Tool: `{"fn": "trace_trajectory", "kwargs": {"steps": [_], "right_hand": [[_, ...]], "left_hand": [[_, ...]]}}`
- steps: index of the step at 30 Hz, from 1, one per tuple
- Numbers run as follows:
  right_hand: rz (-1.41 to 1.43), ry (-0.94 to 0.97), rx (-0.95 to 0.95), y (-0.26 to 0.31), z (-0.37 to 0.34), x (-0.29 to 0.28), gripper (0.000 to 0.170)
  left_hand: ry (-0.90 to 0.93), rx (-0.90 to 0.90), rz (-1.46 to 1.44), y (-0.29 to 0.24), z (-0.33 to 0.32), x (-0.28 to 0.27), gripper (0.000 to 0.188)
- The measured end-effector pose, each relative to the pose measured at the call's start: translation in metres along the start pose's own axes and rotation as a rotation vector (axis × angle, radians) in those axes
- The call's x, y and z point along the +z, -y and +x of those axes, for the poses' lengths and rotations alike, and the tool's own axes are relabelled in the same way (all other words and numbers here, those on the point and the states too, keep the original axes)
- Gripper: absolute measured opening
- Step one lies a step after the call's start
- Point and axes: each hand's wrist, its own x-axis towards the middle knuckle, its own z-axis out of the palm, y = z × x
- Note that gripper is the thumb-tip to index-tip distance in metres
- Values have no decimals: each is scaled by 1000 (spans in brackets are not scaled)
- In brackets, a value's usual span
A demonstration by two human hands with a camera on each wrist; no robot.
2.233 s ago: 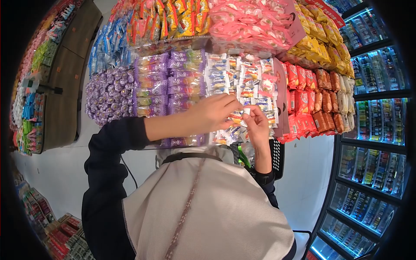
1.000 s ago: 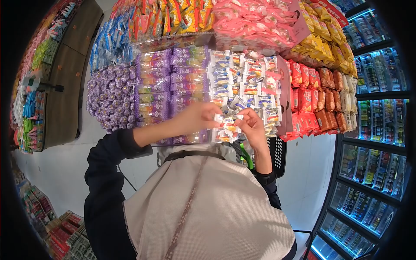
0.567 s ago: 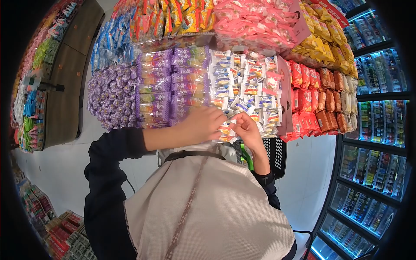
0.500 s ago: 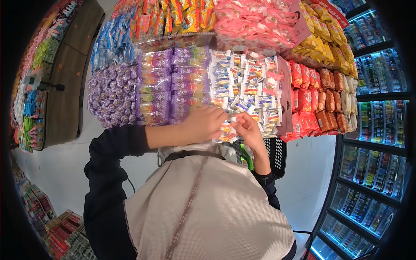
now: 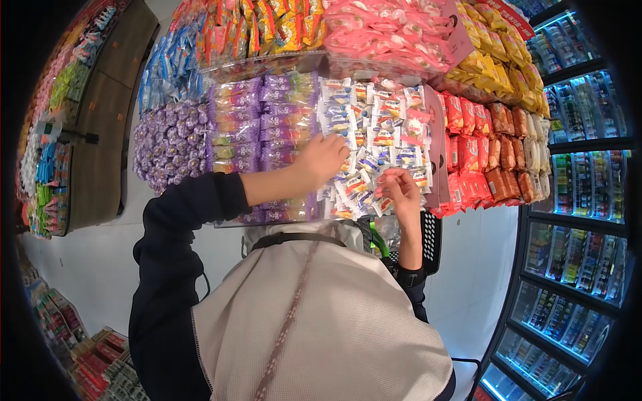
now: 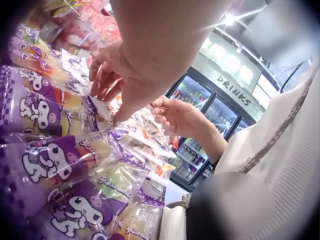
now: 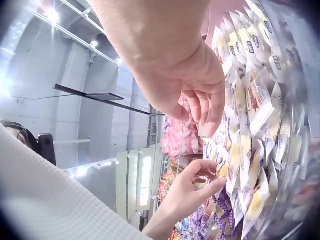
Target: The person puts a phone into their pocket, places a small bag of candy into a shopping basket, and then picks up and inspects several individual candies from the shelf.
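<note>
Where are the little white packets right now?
In the head view, the white packets lie by the left hand and right hand, between the purple packets on their left and red packets on their right.

A pile of shiny purple balls (image 5: 172, 144) sat on the left, with blue packets (image 5: 167, 67) behind it. Pink bags (image 5: 388, 37) lay in a big heap near yellow packets (image 5: 491, 70). Red packs (image 5: 468, 156) sat right next to brown packs (image 5: 498, 184). Far on the right, tall fridges (image 5: 588, 184) glowed with light. A sign (image 6: 233, 90) said "DRINKS" in dark letters.
</note>
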Motion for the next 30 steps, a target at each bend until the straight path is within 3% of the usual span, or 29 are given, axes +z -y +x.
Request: {"fn": "trace_trajectory", "kwargs": {"steps": [8,17,23,27,30], "right_hand": [[-10,-34,-28,3,3,-2,15],[6,-93,-28,3,0,-7,14],[-5,-108,-110,-3,-1,-9,16],[-75,-76,-172,8,0,4,20],[162,100,-82,24,-2,19,21]], "left_hand": [[-99,35,-198,-6,1,-13,34],[135,48,-249,-41,10,7,43],[-18,45,-296,-36,15,0,40],[-61,21,-533,-22,15,-43,38],[-184,75,-643,-12,7,-57,37]]}}
